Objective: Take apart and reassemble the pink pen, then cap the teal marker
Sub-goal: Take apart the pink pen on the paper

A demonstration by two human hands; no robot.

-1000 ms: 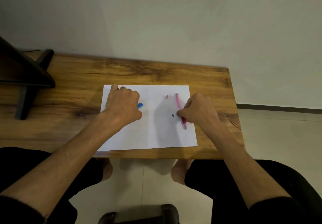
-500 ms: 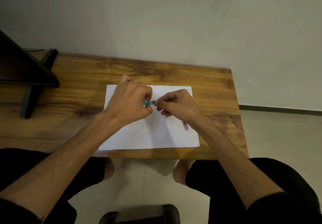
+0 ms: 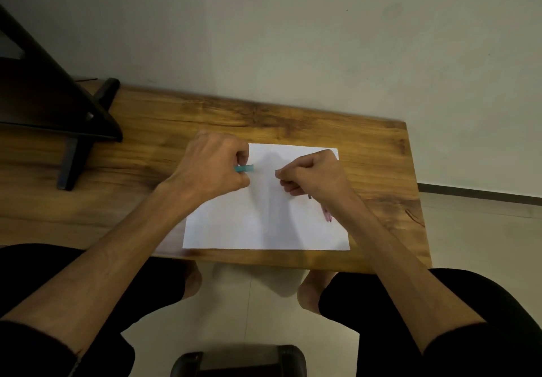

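Fingers of the left hand [image 3: 212, 165] are curled tight round the teal marker [image 3: 245, 168], only its short end poking out toward the right hand [image 3: 312, 175]. Half a second back both hands met on that marker; now they've pulled apart, the right pinching something too small to make out, probably the cap. So it looks uncapped, not capped. The pink pen [image 3: 328, 214] lies just beyond the right wrist on the paper [image 3: 264, 224].
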